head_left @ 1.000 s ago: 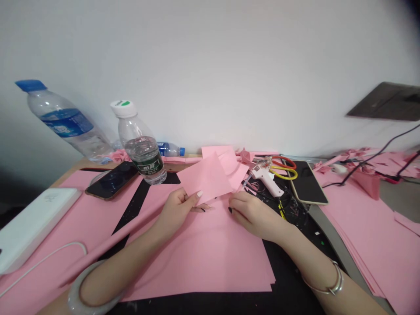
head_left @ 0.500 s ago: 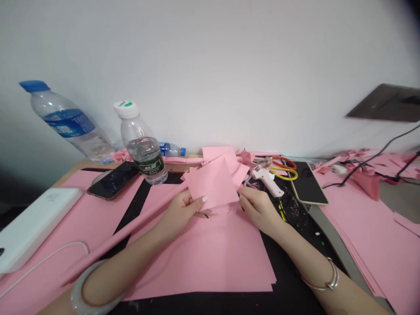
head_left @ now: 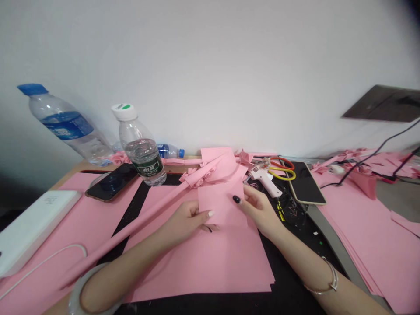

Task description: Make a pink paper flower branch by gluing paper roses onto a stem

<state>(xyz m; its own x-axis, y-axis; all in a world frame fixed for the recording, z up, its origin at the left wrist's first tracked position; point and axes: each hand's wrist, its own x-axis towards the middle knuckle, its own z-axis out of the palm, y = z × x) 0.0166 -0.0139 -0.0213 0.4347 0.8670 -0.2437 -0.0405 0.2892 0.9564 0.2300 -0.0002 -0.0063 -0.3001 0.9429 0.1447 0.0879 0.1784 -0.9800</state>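
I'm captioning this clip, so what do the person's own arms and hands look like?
Both arms are bare, with no sleeves. A wide, pale bangle circles the left forearm, and a thin silver bangle circles the right forearm. The left hand shows white and black nail polish, the right hand black.

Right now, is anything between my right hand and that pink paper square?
Nothing visible: your right hand is already on the pink paper square, its thumb pressed directly on the sheet.
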